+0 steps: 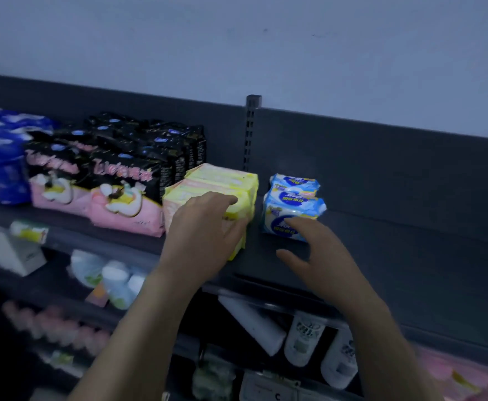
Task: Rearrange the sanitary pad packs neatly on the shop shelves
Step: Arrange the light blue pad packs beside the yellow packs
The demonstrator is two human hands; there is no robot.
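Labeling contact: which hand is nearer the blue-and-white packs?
Right. The right hand has its fingers at the blue-and-white packs; the left hand rests on the yellow packs beside them.

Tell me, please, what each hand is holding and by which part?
The left hand grips the yellow packs at their front right corner; the right hand holds nothing.
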